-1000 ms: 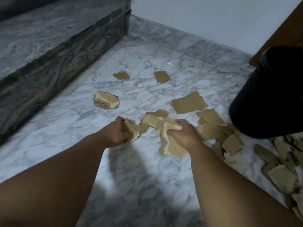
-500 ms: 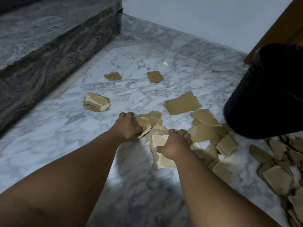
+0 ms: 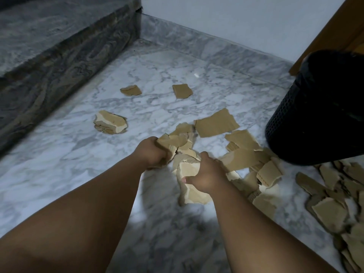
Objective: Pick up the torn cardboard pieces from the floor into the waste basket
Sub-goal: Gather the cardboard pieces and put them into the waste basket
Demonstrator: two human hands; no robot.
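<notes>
The waste basket (image 3: 315, 115) and the cardboard pile (image 3: 331, 213) beside it run off the right edge.

White marble floor (image 3: 67, 158) with grey veining, dimly lit, bearing one small bright glint (image 3: 196, 75). At left, a raised step (image 3: 49, 62) of darker grey marble meets the corner. A grey marble skirting (image 3: 216, 48) runs below a plain pale wall (image 3: 236, 16); brown wooden frame (image 3: 334, 26) at upper right.

On the white-veined marble floor (image 3: 69, 164), the left hand (image 3: 151, 152) grips a bunch of torn brown cardboard pieces (image 3: 177, 140), while the right hand (image 3: 205, 174) grips a pale torn cardboard slab (image 3: 192, 192). Loose brown scraps (image 3: 216, 125) lie beside the black mesh waste basket (image 3: 315, 115).
</notes>
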